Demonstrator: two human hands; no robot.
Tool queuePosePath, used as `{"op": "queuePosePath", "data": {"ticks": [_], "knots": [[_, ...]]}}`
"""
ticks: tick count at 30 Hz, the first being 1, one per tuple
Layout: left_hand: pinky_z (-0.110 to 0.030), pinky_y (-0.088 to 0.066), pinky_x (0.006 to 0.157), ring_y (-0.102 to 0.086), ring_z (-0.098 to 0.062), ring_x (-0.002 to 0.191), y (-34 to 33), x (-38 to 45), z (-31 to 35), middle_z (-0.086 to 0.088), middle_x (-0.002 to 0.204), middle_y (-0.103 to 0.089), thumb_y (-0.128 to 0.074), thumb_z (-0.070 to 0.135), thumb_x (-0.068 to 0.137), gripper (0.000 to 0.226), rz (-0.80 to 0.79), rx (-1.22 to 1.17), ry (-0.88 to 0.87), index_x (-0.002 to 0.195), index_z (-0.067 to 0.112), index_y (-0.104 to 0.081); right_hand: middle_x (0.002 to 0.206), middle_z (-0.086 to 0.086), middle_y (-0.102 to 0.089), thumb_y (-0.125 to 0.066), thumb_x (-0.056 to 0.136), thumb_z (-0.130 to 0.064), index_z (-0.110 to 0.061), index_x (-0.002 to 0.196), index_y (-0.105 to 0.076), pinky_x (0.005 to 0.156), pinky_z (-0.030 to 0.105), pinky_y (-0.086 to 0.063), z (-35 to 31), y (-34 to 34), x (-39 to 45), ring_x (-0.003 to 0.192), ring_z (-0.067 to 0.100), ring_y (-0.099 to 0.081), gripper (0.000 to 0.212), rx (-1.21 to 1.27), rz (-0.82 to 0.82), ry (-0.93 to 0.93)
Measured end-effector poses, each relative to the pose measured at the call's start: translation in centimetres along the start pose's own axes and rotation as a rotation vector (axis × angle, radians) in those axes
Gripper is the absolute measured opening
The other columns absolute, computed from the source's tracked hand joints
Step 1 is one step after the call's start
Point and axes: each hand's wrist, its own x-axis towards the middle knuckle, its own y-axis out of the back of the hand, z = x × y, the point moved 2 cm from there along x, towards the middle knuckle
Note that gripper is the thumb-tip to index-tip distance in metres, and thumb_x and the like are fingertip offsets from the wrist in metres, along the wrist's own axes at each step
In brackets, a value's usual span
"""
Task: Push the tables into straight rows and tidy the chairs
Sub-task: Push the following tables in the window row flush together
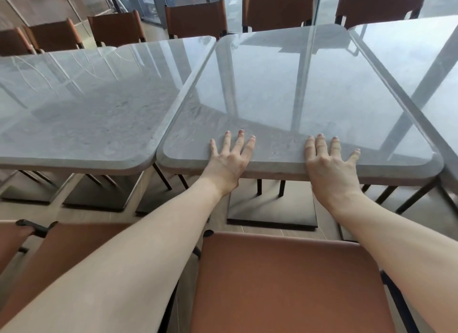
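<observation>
Head camera looks forward and down, close over the middle table [285, 97]; edges probably wide-angle warped.

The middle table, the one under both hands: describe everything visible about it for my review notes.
The middle table has a squarish grey top that looks like polished stone, with rounded corners and a bevelled edge, glossy enough to reflect the windows. It stands on a dark flat base plate. The left hand and right hand lie flat, fingers spread, over its near edge. The top sits skewed against the left table, with a narrow gap between them. A brown chair seat stands in front.
</observation>
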Motion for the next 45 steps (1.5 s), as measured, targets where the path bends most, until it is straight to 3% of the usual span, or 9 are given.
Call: {"op": "queuePosePath", "data": {"ticks": [5, 18, 24, 31, 45], "knots": [[-0.07, -0.012, 0.118, 0.001, -0.048, 0.153, 0.2, -0.2, 0.5, -0.015, 0.169, 0.006, -0.053, -0.016, 0.086, 0.102, -0.046, -0.041, 0.039, 0.161, 0.015, 0.008, 0.166, 0.017, -0.014, -0.046, 0.096, 0.005, -0.004, 0.158, -0.004, 0.11, 0.072, -0.029, -0.2, -0.1, -0.3, 0.15, 0.045, -0.018, 0.076, 0.035, 0.001, -0.045], [-0.07, -0.016, 0.118, -0.004, -0.049, 0.152, -0.6, -0.3, 0.9, -0.015, 0.169, 0.001, -0.047, -0.015, 0.091, 0.092, 0.031, -0.027, 0.08, 0.161, 0.013, 0.005, 0.164, 0.017, -0.022, -0.044, 0.096, 0.006, -0.005, 0.157, -0.015, 0.107, 0.074, -0.027, -0.5, -0.9, -0.3, 0.148, 0.046, -0.023, 0.068, 0.047, 0.05, -0.107], [-0.07, -0.017, 0.117, -0.005, -0.05, 0.152, -0.3, -0.4, 0.9, -0.016, 0.169, 0.0, -0.047, -0.017, 0.09, 0.093, 0.028, -0.01, 0.078, 0.161, 0.014, 0.004, 0.165, 0.017, -0.016, -0.043, 0.097, 0.005, -0.005, 0.158, -0.007, 0.109, 0.073, -0.027, -0.6, -0.3, -0.3, 0.149, 0.046, -0.02, 0.071, 0.022, 0.014, -0.1], [-0.069, -0.017, 0.118, -0.007, -0.047, 0.153, -0.4, -0.5, 1.0, -0.013, 0.17, -0.002, -0.057, -0.017, 0.086, 0.102, 0.033, -0.043, 0.097, 0.161, 0.017, 0.003, 0.165, 0.015, -0.019, -0.046, 0.092, 0.011, -0.007, 0.158, -0.012, 0.11, 0.074, -0.023, -0.8, -0.6, -0.5, 0.149, 0.046, -0.019, 0.076, 0.071, 0.049, -0.116], [-0.067, -0.016, 0.119, -0.007, -0.046, 0.153, 0.1, -3.1, 1.5, -0.011, 0.17, -0.002, -0.052, -0.019, 0.086, 0.099, 0.049, -0.038, 0.085, 0.162, 0.016, 0.002, 0.164, 0.017, -0.021, -0.045, 0.098, 0.003, -0.006, 0.157, -0.011, 0.109, 0.071, -0.03, -1.2, 0.0, -2.9, 0.149, 0.045, -0.022, 0.069, 0.021, 0.039, -0.124]]}}
